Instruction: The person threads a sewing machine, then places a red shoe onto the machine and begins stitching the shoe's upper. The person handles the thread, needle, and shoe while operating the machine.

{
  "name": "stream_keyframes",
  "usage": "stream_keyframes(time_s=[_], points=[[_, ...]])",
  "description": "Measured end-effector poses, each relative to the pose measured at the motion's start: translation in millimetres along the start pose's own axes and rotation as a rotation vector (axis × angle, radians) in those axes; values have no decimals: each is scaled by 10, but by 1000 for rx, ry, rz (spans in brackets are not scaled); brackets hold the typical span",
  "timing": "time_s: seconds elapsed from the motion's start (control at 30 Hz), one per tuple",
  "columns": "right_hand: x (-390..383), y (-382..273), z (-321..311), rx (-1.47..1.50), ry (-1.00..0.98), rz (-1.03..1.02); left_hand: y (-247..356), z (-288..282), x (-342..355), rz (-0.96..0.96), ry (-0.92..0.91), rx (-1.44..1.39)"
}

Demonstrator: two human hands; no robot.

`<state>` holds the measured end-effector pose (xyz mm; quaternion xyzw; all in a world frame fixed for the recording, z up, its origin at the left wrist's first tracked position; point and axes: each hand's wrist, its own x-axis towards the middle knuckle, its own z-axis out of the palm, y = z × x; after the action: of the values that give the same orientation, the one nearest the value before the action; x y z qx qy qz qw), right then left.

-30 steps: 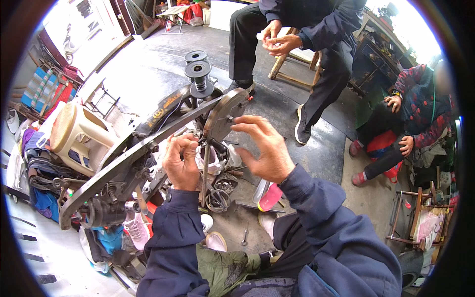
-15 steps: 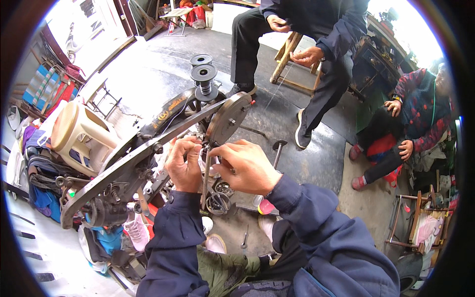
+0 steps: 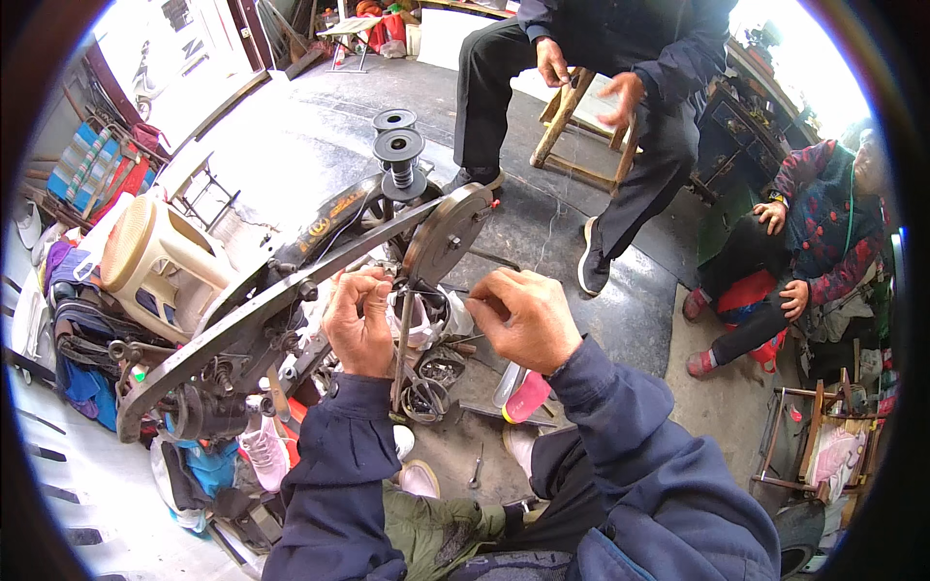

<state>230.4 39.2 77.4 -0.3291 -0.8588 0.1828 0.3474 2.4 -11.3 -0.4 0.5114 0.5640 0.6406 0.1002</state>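
A black hand-crank shoe-repair sewing machine (image 3: 291, 276) stands before me, with a round metal wheel (image 3: 446, 235) and thread spools (image 3: 398, 147) on top. My left hand (image 3: 358, 320) is closed in a pinch beside the machine's head, just below and left of the wheel. What its fingertips hold is too small to make out. To the right of the machine, apart from it, my right hand (image 3: 523, 318) is also closed in a pinch, palm turned away. Its fingertips are hidden, so whatever they hold does not show. A metal rod (image 3: 402, 349) stands upright between my hands.
Opposite me a person (image 3: 620, 92) sits near a wooden stool (image 3: 567, 118); another person (image 3: 814, 232) sits at the right. A beige plastic stool (image 3: 179, 261) and piled bags lie at the left. Below my hands are a pink-capped container (image 3: 528, 397), a tray of small parts (image 3: 441, 371) and a screwdriver-like tool (image 3: 476, 467).
My right hand has moved right, away from the machine's head. My left hand stays at nearly the same spot. The person opposite has shifted both hands.
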Motion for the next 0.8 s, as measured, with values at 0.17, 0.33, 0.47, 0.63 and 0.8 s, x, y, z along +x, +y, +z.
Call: stream_keyframes(time_s=[0.17, 0.33, 0.47, 0.63, 0.8], points=[[-47, 45, -50, 54, -12, 47, -41, -4, 4, 32, -5, 12], [-72, 34, -82, 53, -29, 50, -36, 7, -4, -7, 0, -35], [-73, 20, -142, 80, -32, 82, 9, 10, -5, -40, 2, -56], [-59, 22, -221, 58, 10, 50, 28, 21, 12, 26, 40, -9], [-52, 64, -287, 65, 54, 60, 19, 0, 6, 28, 14, 25]])
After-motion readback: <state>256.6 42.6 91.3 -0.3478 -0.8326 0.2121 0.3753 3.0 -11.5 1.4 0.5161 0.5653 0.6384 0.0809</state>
